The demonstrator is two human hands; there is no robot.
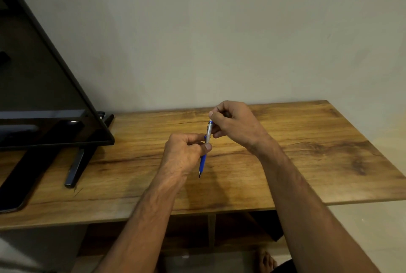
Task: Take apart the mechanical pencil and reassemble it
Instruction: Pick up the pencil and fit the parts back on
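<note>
**Desk:** Two bare forearms reach up from the bottom edge. What are the hands doing?

**Photographer:** Both are on the mechanical pencil (203, 161). The left hand (184, 154) has its fingers and thumb curled round the barrel where the blue lower half meets the silver upper half. The right hand (235, 123) pinches the top end between thumb and forefinger, with its other fingers folded behind the silver part.

**Desk:** And where does the pencil sit?

**Photographer:** It is held over the middle of the wooden table (307, 162), nearly upright. Its dark tip points down and toward the camera, below the left hand. Whether the tip touches the wood I cannot tell.

**Desk:** Anything else in shot?

**Photographer:** A black flat screen (44, 96) stands at the left on the same table, one of its stand legs (74, 169) stretching toward the front edge. A pale wall (219, 30) rises behind. A bare foot (264, 260) shows on the floor below the table.
</note>
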